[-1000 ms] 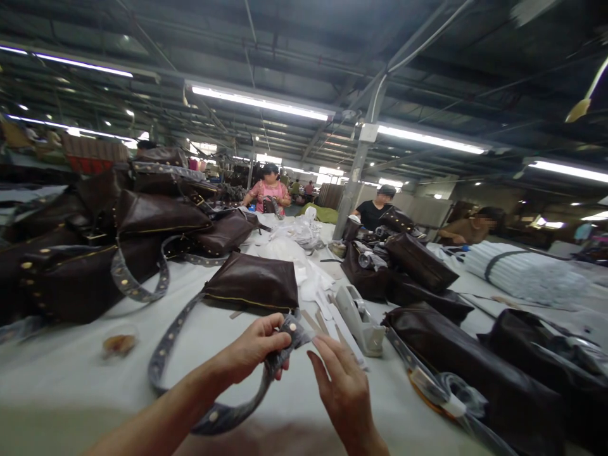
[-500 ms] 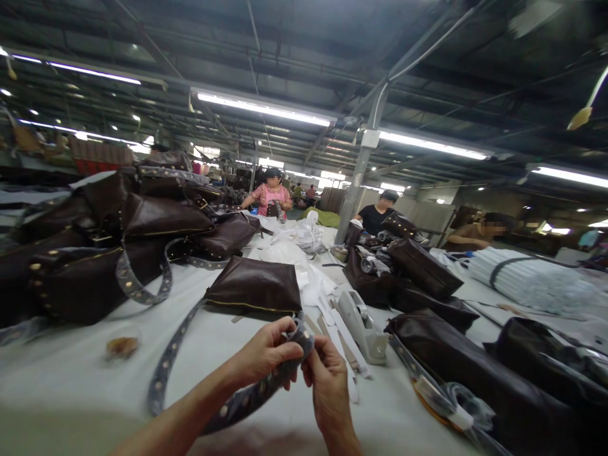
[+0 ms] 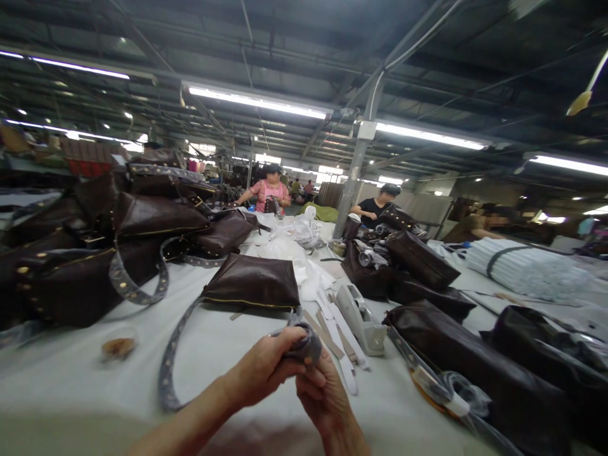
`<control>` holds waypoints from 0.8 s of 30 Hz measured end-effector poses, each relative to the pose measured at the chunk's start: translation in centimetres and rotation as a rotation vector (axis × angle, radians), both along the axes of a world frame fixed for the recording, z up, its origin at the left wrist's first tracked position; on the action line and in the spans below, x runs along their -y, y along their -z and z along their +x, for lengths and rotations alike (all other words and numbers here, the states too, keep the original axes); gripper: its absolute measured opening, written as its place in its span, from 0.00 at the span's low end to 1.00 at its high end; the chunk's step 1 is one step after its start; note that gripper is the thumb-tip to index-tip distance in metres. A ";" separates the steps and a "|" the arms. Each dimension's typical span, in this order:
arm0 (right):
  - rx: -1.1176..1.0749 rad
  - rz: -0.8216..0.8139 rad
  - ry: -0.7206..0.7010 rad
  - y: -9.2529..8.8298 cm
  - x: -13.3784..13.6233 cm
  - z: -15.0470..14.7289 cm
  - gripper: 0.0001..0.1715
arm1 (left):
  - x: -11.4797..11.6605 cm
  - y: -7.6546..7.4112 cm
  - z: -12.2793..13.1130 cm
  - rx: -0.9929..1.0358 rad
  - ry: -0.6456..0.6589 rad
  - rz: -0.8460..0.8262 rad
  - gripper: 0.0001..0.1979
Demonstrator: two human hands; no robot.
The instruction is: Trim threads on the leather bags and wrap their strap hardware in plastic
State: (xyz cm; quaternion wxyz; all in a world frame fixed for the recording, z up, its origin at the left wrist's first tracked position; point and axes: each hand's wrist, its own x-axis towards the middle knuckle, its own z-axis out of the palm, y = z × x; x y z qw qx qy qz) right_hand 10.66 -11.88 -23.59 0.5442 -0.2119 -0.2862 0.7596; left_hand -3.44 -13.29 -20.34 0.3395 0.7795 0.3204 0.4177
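A dark brown leather bag point(image 3: 254, 282) with a gold zip lies on the table in front of me. Its studded strap point(image 3: 167, 373), wrapped in clear film, loops down the left side and up into my hands. My left hand point(image 3: 268, 364) is closed round a bunched part of the strap, thumb on top. Just right of it, my right hand point(image 3: 325, 386) pinches the same part from below, its fingertips partly hidden. The strap is blurred where the two hands meet.
A grey tape dispenser point(image 3: 361, 320) stands right of my hands, beside pale strips point(image 3: 339, 354). More brown bags point(image 3: 156, 215) are heaped at left, others point(image 3: 470, 361) lie at right. A brown tape roll point(image 3: 118, 348) rests at left. Co-workers point(image 3: 272, 193) stand across the table.
The strap between my hands has been turned and bunched more tightly. My right hand has shifted lower under it. The strap's hanging loop has drawn in toward my left forearm.
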 end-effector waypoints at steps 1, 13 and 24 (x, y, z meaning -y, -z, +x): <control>0.012 0.041 0.002 0.0 0.0 0.0 0.22 | 0.1 0.2 0.2 0.021 -0.009 -0.005 0.11; 1.173 0.953 0.110 -3.0 -0.2 5.8 0.30 | 0.7 -0.7 1.1 0.174 0.122 -0.490 0.13; 0.986 0.835 0.737 -0.1 0.3 3.8 0.11 | 1.2 1.5 3.6 0.514 0.124 -0.532 0.25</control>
